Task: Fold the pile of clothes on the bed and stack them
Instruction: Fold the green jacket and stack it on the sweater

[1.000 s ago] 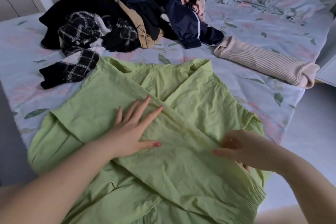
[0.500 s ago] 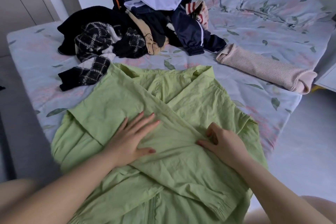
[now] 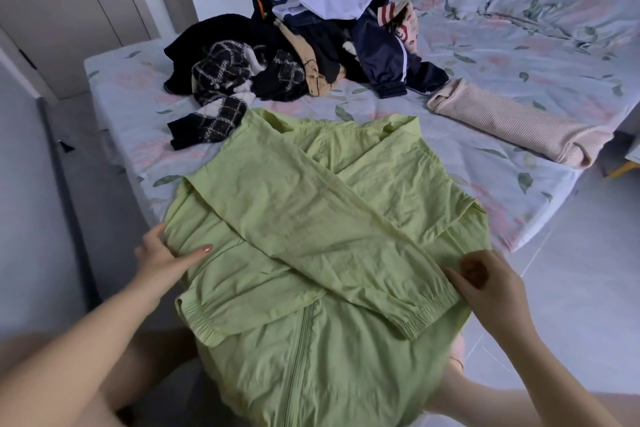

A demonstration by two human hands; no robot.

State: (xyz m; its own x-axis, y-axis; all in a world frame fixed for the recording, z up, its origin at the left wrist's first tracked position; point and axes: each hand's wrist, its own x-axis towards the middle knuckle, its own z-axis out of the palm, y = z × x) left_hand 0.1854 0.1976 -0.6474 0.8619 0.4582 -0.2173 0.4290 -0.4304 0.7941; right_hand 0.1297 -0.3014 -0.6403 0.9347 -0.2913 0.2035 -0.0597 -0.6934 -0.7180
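green jacket (image 3: 311,236) is spread at the near edge of the bed (image 3: 519,55), sleeves crossed | its left side is pinched by the left hand (image 3: 162,255), thumb on top | its right side is gripped by the right hand (image 3: 485,282), fingers curled | clothes pile (image 3: 294,55) is heaped behind

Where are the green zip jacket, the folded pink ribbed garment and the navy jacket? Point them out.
green zip jacket (image 3: 311,218): head view, on the sleeve folded across it.
folded pink ribbed garment (image 3: 512,123): head view, mid-length.
navy jacket (image 3: 379,52): head view, beside its white stripe.
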